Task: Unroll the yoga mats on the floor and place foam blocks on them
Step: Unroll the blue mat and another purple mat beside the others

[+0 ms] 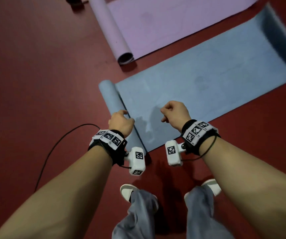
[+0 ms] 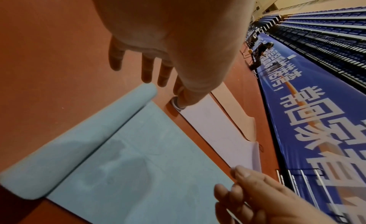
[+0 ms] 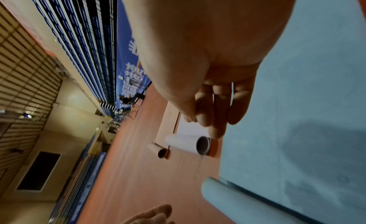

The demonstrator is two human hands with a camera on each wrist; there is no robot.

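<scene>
Two mats lie part-unrolled on the red floor: the blue mat at frame centre, its roll running upper-left to lower-right under the loose, empty left hand, while the curled, empty right hand hovers over the flat sheet.

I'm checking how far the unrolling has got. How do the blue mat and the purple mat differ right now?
The blue mat lies nearer the person, the purple mat farther away. The left hand is over the blue mat's roll; no hand is near the purple mat. The blue mat's far end curls up; the purple mat's far end is cut off by the frame. Both lie side by side on the red floor, partly unrolled, each with a roll left at its left end. No foam blocks show.
</scene>
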